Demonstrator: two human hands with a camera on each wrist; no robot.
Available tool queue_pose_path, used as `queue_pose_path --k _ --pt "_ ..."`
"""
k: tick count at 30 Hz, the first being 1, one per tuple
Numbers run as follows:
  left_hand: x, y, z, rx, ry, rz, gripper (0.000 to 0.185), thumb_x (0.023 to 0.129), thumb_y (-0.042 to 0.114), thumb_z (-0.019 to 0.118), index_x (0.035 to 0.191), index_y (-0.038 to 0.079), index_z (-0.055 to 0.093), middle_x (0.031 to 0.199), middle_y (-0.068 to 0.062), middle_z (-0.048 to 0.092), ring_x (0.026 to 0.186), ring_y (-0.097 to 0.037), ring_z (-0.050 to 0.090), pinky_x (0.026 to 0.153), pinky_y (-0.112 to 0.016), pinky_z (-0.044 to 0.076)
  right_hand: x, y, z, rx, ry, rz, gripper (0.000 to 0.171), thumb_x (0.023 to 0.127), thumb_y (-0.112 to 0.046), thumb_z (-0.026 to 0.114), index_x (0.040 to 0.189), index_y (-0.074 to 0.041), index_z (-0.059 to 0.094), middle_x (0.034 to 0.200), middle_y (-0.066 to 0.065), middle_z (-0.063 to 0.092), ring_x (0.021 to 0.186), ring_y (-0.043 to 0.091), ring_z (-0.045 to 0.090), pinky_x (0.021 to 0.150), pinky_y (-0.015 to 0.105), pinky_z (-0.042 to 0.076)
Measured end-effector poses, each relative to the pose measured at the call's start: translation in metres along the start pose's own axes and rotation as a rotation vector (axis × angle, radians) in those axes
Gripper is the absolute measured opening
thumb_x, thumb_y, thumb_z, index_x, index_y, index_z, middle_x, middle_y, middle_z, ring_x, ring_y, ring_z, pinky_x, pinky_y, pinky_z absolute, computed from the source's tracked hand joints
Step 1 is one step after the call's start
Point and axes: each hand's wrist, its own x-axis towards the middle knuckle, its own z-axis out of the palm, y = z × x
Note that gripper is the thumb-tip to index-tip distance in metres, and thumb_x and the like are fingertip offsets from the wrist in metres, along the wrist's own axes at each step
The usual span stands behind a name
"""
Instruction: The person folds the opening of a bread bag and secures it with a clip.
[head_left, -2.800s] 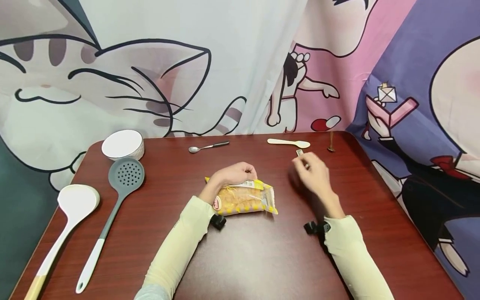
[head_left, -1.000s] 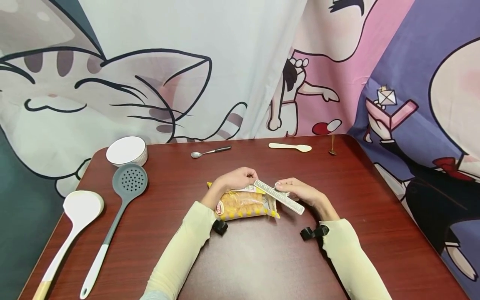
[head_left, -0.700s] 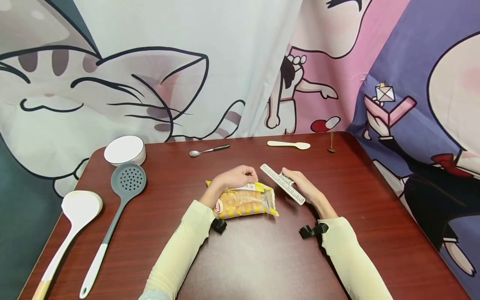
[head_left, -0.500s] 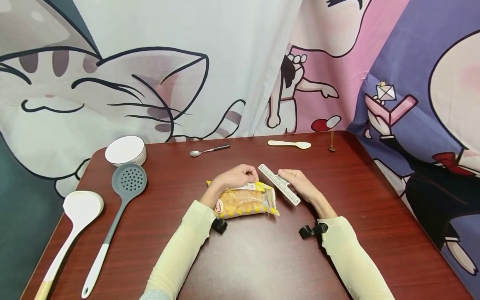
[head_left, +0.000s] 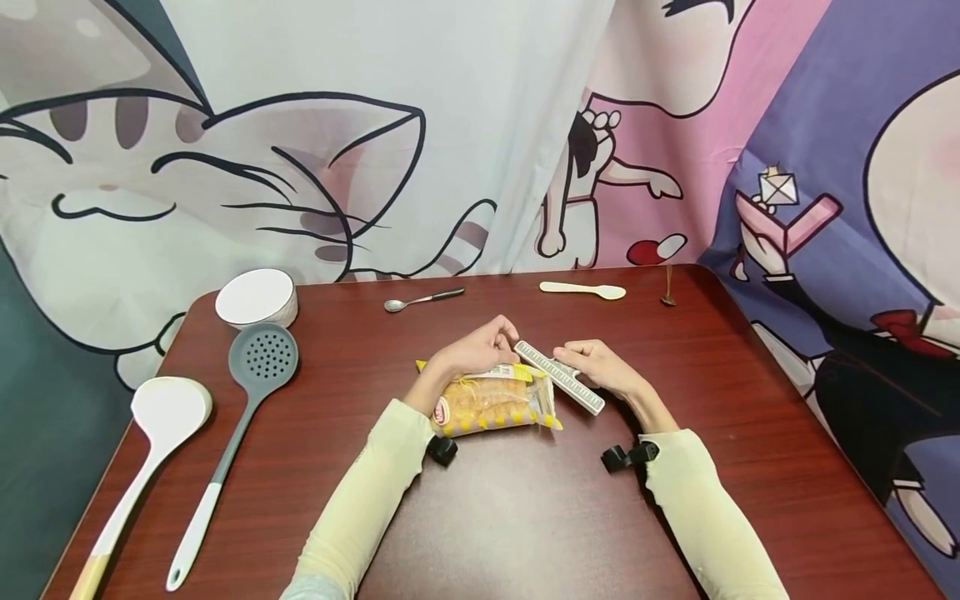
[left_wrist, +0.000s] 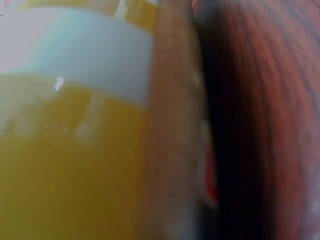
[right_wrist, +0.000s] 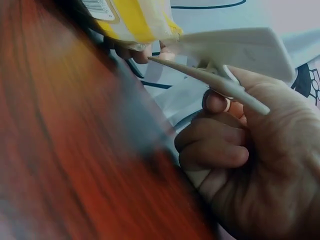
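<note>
My left hand (head_left: 474, 348) lies over the far edge of a yellow-and-clear bread packet (head_left: 491, 404) and pinches it there. Bread pieces show through the wrapper. The left wrist view has the packet's shiny yellow film (left_wrist: 65, 160) close up, blurred. Thumb and fingers of my right hand (head_left: 606, 368) squeeze the handles of a long white bag clip (head_left: 561, 379), which slants beside the packet's right end. In the right wrist view the jaws of the clip (right_wrist: 240, 50) are spread apart, just by the packet's corner (right_wrist: 145, 22).
At left lie a white ladle (head_left: 168, 408) and a grey skimmer (head_left: 262, 358), with a white bowl (head_left: 258, 300) behind. Along the back are a small dark-handled spoon (head_left: 423, 298), a cream spoon (head_left: 581, 289) and a tiny brown item (head_left: 668, 298). A printed curtain (head_left: 480, 125) hangs behind the table.
My right hand has picked up the bag clip from the table's right side and brought it left to the packet. My left hand's fingers have lifted slightly toward the clip.
</note>
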Motion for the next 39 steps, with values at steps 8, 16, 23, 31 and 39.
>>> queue_pose_path --k 8,16,23,31,39 --pt "-0.001 -0.002 0.003 0.021 0.059 0.034 0.02 0.09 -0.001 0.063 0.105 0.006 0.051 0.077 -0.002 0.046 0.068 -0.014 0.041 0.063 -0.025 0.036 0.007 0.0 0.006 -0.012 -0.056 -0.009 0.036 0.104 -0.03 0.052 0.073 -0.012 0.056 0.059 -0.008 0.038 0.046 0.003 0.032 0.041 0.021 0.027" --pt "-0.001 0.003 0.005 0.084 0.072 0.018 0.028 0.087 0.007 0.056 0.115 0.006 0.052 0.087 -0.004 0.041 0.068 -0.016 0.037 0.065 -0.028 0.036 0.013 -0.005 0.009 0.01 -0.097 0.007 0.037 0.104 -0.031 0.051 0.074 -0.012 0.056 0.059 -0.006 0.042 0.044 0.005 0.033 0.04 0.021 0.027" --pt "0.002 0.004 0.004 0.089 0.083 0.003 0.029 0.084 0.008 0.045 0.113 0.002 0.047 0.093 -0.006 0.041 0.084 -0.019 0.039 0.075 -0.03 0.035 0.021 -0.007 0.006 -0.007 -0.156 0.004 0.035 0.104 -0.03 0.052 0.076 -0.009 0.057 0.058 -0.006 0.045 0.043 0.007 0.036 0.039 0.021 0.029" --pt "0.001 -0.001 0.004 0.072 0.053 -0.026 0.021 0.081 0.003 0.043 0.1 0.01 0.05 0.092 -0.004 0.047 0.084 -0.017 0.044 0.075 -0.029 0.036 0.034 -0.009 0.009 -0.014 -0.183 0.057 0.038 0.102 -0.037 0.056 0.073 -0.011 0.058 0.06 -0.005 0.045 0.044 0.007 0.037 0.04 0.021 0.03" --pt "0.003 0.002 0.005 0.121 0.026 0.006 0.024 0.084 0.006 0.051 0.108 0.01 0.048 0.098 -0.006 0.05 0.087 -0.018 0.049 0.076 -0.028 0.04 0.039 -0.014 0.011 -0.046 -0.2 0.016 0.035 0.104 -0.03 0.053 0.077 -0.009 0.061 0.057 -0.006 0.044 0.042 0.007 0.035 0.04 0.022 0.029"
